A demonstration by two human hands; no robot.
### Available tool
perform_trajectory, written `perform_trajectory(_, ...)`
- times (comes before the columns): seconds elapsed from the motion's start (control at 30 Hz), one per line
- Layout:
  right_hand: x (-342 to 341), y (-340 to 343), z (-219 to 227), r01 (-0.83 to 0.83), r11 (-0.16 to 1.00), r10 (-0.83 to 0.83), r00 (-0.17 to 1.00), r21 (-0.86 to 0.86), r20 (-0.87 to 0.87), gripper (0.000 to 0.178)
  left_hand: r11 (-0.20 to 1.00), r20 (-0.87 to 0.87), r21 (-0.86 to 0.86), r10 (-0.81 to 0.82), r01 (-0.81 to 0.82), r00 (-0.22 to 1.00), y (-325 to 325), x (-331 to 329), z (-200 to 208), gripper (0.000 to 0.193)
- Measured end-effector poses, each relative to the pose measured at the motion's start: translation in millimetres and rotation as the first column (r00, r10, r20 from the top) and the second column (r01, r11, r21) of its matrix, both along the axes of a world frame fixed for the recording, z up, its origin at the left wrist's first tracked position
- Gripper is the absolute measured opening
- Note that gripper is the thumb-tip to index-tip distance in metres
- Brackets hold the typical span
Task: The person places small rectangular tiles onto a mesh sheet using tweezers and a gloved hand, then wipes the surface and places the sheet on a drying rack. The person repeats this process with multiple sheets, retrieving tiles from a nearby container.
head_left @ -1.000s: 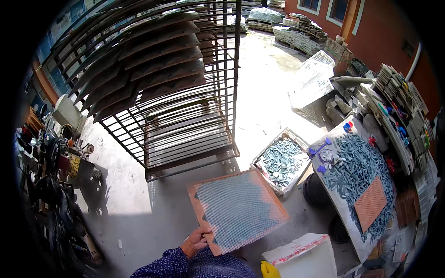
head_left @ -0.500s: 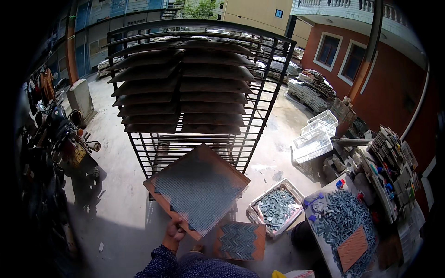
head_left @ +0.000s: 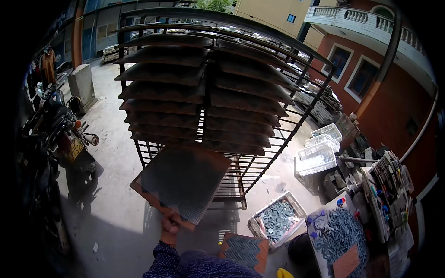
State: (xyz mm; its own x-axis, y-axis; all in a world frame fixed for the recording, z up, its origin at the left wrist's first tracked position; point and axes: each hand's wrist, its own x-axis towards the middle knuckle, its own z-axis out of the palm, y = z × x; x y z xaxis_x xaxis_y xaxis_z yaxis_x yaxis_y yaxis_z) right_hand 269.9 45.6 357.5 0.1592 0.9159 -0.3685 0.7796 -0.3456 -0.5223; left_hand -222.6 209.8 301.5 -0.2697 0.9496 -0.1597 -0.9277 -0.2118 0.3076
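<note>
My left hand [head_left: 170, 224] is closed on the near edge of a square orange-brown board [head_left: 144, 191]. On the board lies a dark sheet covered with fine grey mesh [head_left: 181, 183]. The board is held out in front of me, its far edge just under the lowest boards of a black metal rack [head_left: 296, 132]. Whether it touches the rack I cannot tell. Several dark boards [head_left: 160, 91] fill the rack in two columns above it. My right hand does not show.
Low to the right are a board with a grey herringbone tile pattern [head_left: 241, 250], a white basket of tile strips [head_left: 278, 217], and a table with heaped strips [head_left: 340, 236] and an orange grooved board [head_left: 346, 262]. White crates [head_left: 317, 157] stand farther back. A motorcycle [head_left: 69, 134] is at left.
The rack now looms larger and nearer. My left hand has brought the board forward and slightly left, toward the space below the rack's lowest filled level.
</note>
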Motion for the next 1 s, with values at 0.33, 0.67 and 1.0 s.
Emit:
perform_trajectory(0.33,-51,26,32,0.026,0.999,-0.027,0.998,0.019,0.062,0.041,0.973,-0.34,0.157,0.215,-0.17,0.916,71,-42,16,0.011)
perform_trajectory(0.67,-83,49,48,0.065,0.997,-0.068,0.996,0.043,0.063,0.037,0.971,-0.059,0.081,0.23,-0.225,0.972,197,-88,-28,0.006)
perform_trajectory(1.0,-98,38,83,-0.317,0.886,0.314,0.947,0.337,0.066,0.037,0.94,-0.577,0.139,0.332,-0.311,0.746,234,-82,4,0.02)
